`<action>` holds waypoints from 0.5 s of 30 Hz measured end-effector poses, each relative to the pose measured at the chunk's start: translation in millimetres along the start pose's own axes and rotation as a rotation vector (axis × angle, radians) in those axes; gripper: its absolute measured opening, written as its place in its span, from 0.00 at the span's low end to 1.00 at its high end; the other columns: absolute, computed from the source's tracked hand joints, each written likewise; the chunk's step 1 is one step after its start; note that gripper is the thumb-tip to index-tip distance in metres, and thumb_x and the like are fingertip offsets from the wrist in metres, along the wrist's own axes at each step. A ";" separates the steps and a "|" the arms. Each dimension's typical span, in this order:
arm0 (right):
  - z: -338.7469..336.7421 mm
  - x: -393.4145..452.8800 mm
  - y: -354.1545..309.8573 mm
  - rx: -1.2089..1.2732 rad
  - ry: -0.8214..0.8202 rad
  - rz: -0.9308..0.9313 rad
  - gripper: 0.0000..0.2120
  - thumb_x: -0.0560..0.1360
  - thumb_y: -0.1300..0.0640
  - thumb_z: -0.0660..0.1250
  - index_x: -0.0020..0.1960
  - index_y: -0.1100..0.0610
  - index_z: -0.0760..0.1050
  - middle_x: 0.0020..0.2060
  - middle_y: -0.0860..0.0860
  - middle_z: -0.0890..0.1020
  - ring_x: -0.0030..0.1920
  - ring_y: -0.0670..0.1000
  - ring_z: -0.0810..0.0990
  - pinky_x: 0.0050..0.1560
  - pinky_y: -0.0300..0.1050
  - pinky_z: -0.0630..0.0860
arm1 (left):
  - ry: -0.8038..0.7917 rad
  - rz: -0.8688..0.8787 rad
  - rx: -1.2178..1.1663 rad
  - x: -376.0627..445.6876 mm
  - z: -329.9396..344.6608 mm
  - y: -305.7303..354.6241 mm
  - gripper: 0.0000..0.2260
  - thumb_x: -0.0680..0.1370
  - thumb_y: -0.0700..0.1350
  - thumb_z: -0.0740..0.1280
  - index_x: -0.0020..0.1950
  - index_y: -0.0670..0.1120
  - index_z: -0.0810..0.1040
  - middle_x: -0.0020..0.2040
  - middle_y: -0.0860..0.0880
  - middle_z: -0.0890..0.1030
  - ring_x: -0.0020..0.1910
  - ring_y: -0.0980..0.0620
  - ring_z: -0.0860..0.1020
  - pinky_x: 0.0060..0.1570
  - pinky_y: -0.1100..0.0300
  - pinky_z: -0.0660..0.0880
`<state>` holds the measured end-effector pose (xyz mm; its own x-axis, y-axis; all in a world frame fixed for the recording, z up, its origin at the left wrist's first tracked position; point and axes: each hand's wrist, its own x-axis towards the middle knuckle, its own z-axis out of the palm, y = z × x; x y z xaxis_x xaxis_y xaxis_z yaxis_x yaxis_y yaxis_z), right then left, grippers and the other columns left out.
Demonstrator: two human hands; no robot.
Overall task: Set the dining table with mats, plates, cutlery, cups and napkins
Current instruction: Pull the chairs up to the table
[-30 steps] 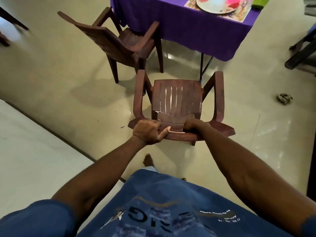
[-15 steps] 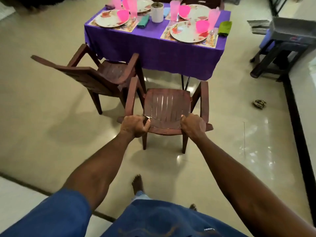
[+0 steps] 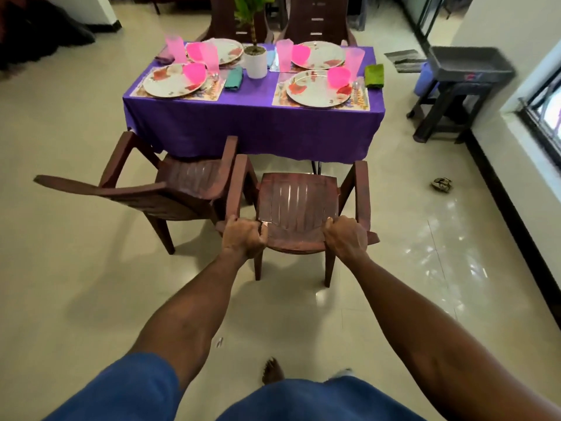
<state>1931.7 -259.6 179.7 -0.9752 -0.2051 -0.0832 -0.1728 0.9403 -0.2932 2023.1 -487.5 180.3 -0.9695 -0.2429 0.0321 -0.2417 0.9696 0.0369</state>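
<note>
Head view: a pale, glossy tiled floor [image 3: 91,268] fills the room, with a white wall and a window [image 3: 543,117] on the right. The tabletop [image 3: 255,117] is covered in a purple cloth that hangs down its near side. On it lie four mats, each under a plate: near left plate [image 3: 170,83], near right plate [image 3: 312,91], far left plate [image 3: 227,50], far right plate [image 3: 321,56]. Four pink bowls sit on the plates, one apiece, and four tall pink cups [image 3: 285,59] stand beside them. A teal napkin [image 3: 234,79] lies by the near left setting and a green napkin [image 3: 374,75] at the right edge; a purplish one at the far left corner is blurred. Cutlery [image 3: 355,88] glints beside the near right plate. A white pot [image 3: 256,62] with a green plant stands at the middle.

Four brown chairs show: two behind the tabletop, one [image 3: 182,186] angled at the near left, and one [image 3: 299,205] straight ahead, its seat facing the tabletop. The left hand [image 3: 243,237] and the right hand [image 3: 344,235] each have fingers clenched over the top edge of that chair's back. A dark stool [image 3: 455,95] carrying a grey tray stands at the right, and a small dark object [image 3: 441,184] lies on the floor. A bare foot [image 3: 272,370] shows below.
</note>
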 end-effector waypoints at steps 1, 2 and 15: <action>1.9 3.7 -2.7 0.010 0.003 0.023 0.20 0.79 0.50 0.52 0.32 0.54 0.70 0.30 0.49 0.75 0.33 0.53 0.78 0.33 0.45 0.68 | -0.002 0.001 0.000 3.9 -0.4 -3.3 0.23 0.77 0.53 0.49 0.40 0.47 0.82 0.41 0.46 0.84 0.43 0.47 0.80 0.56 0.50 0.67; 3.4 8.7 -6.7 0.014 -0.001 0.020 0.20 0.79 0.50 0.52 0.32 0.53 0.70 0.29 0.49 0.74 0.32 0.52 0.78 0.33 0.45 0.67 | 0.000 -0.003 -0.004 9.3 -1.2 -6.7 0.23 0.77 0.53 0.49 0.39 0.47 0.82 0.41 0.46 0.84 0.44 0.47 0.80 0.57 0.50 0.66; -3.7 70.4 -25.7 0.141 0.008 0.061 0.23 0.79 0.45 0.55 0.32 0.55 0.75 0.29 0.50 0.78 0.31 0.49 0.78 0.39 0.47 0.77 | -0.048 -0.039 -0.079 71.8 -4.9 -15.1 0.18 0.79 0.52 0.53 0.34 0.49 0.73 0.37 0.48 0.76 0.45 0.48 0.75 0.58 0.47 0.66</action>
<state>1867.0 -297.2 184.8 -0.9844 -0.1462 -0.0976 -0.0927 0.9036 -0.4183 1957.3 -519.8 187.0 -0.9608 -0.2767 -0.0189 -0.2770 0.9538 0.1162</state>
